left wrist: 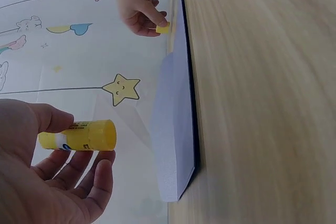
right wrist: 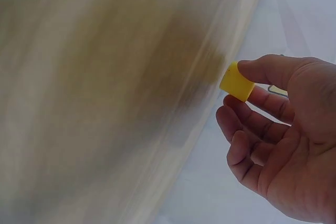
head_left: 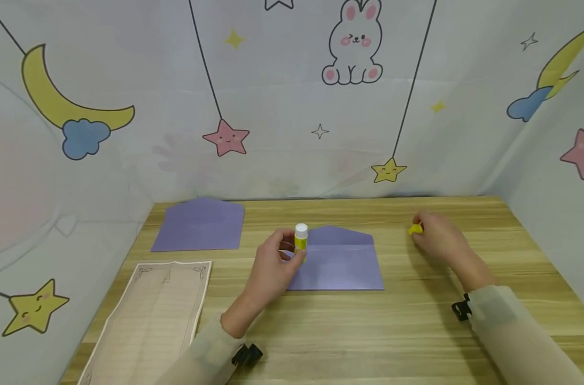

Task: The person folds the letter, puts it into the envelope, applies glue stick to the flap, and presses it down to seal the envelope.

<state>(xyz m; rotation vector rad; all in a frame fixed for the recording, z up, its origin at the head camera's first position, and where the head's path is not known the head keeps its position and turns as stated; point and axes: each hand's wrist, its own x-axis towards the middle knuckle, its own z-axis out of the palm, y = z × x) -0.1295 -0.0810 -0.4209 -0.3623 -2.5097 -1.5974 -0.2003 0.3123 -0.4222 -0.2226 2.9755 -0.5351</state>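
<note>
Three sides of white cloth backdrop (head_left: 282, 91) are rising beyond and beside both hands, showing printed moons, stars and a winking rabbit (head_left: 351, 45). Below the hands, a wood-grained surface (head_left: 417, 331) is spreading out, its far edge running along the cloth. Pale sleeves (head_left: 522, 326) are covering both forearms. To the left of the left hand (head_left: 274, 264), a ruled letter sheet (head_left: 152, 315) with ornate corners is lying flat, the left sleeve partly covering its near right part.

Two purple envelopes are resting on the surface. The nearer envelope (head_left: 337, 272) is lying under and to the right of the left hand, its unfolded flap (head_left: 344, 235) pointing away from the person; the farther envelope (head_left: 197, 227) is lying beyond and to the left of that hand.

The left hand is pinching a yellow glue stick (head_left: 301, 243) between thumb and fingers, holding it upright above the nearer envelope's left part with the white end facing up. The right hand (head_left: 441, 235) is hovering well apart, to the right of that envelope, and is pinching a small yellow cap (right wrist: 237, 82) between thumb and forefinger while its other fingers are curling loosely below. At the wrists, just behind the hands, small black fittings (head_left: 247, 355) are sticking out from the sleeves.
</note>
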